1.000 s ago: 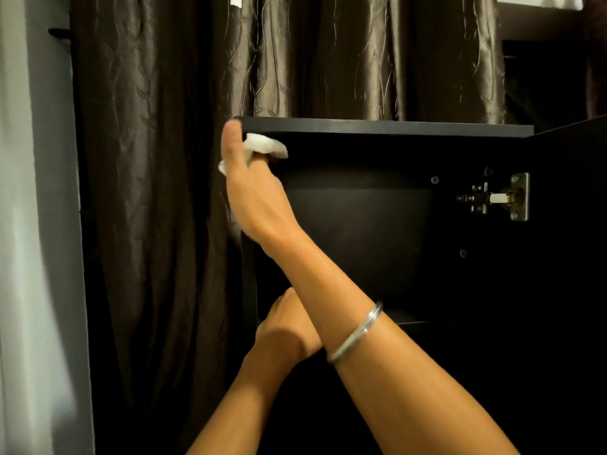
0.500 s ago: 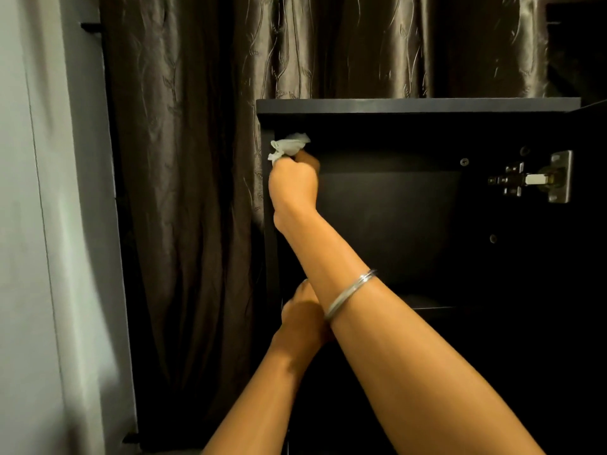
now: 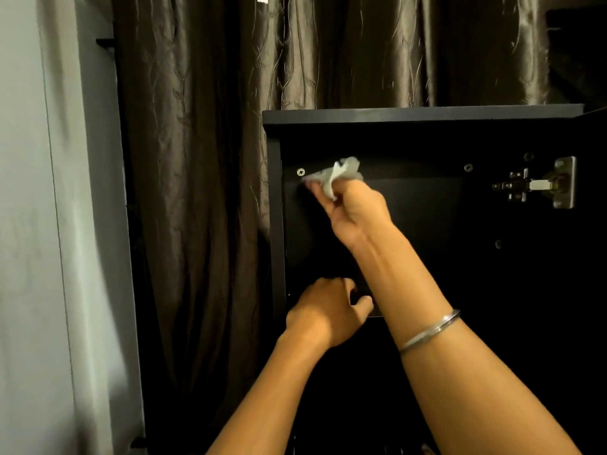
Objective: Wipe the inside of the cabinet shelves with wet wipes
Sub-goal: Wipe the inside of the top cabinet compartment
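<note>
Right hand [image 3: 356, 210] pinches a crumpled wet wipe [image 3: 338, 175] against the black cabinet's [image 3: 423, 116] upper rear panel, beside a screw [image 3: 300, 172]. Left hand [image 3: 325, 315], fingers curled, grips the shelf edge [image 3: 374, 315] below.

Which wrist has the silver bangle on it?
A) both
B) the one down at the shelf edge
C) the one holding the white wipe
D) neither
C: the bangle sits on the right arm, whose right hand pinches the wipe up inside the cabinet; the left hand has a bare wrist.
</note>
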Demonstrator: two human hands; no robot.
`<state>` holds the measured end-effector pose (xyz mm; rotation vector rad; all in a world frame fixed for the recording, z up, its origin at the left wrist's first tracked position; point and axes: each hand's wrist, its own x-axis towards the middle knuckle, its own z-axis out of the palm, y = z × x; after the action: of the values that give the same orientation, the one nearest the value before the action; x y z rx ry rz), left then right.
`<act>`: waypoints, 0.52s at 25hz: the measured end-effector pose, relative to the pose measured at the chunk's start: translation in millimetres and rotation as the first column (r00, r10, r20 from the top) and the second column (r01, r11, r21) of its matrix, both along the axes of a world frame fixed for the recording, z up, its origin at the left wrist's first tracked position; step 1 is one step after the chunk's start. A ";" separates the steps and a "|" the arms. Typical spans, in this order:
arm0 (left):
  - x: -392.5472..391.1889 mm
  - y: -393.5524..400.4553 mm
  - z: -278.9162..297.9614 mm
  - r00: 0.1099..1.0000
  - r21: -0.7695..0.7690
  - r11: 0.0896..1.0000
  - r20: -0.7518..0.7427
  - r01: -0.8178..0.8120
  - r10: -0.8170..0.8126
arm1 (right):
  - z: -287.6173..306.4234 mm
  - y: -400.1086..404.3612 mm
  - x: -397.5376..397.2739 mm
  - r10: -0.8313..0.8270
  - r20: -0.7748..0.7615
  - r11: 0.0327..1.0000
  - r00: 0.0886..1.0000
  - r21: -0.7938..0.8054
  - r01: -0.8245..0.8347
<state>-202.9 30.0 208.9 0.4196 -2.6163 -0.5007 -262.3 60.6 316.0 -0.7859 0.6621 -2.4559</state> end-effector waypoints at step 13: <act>-5.0 -2.0 -2.4 0.999 -0.028 0.999 -0.032 -0.017 0.016 | 57.3 25.5 36.8 -0.143 -0.243 0.953 0.960 0.229 0.200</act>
<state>-207.9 28.0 206.6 0.4207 -2.5843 -0.4610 -225.4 86.1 373.3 -0.9436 1.1468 -2.3882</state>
